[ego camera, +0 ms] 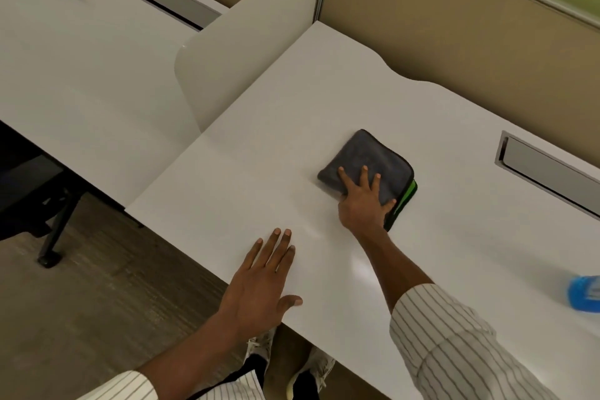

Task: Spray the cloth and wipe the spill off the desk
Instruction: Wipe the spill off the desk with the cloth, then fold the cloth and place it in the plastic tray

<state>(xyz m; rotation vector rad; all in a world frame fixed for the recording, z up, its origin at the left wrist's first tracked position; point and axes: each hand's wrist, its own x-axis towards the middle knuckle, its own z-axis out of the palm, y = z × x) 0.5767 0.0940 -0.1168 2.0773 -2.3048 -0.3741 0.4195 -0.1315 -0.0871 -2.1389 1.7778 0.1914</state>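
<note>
Pressing a folded grey microfibre cloth (373,156) onto the middle of the white laminate desk (292,101) with the straight-fingered right hand (363,201) for wiping pressure, and bracing on the flat, unclenched left hand (263,286).

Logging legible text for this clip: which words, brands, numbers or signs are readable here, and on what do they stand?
No text can be read in this frame.
Blue bottle: a pale label patch, too blurred to read.
Cloth: no print shows.
Desk: no print shows.
</note>
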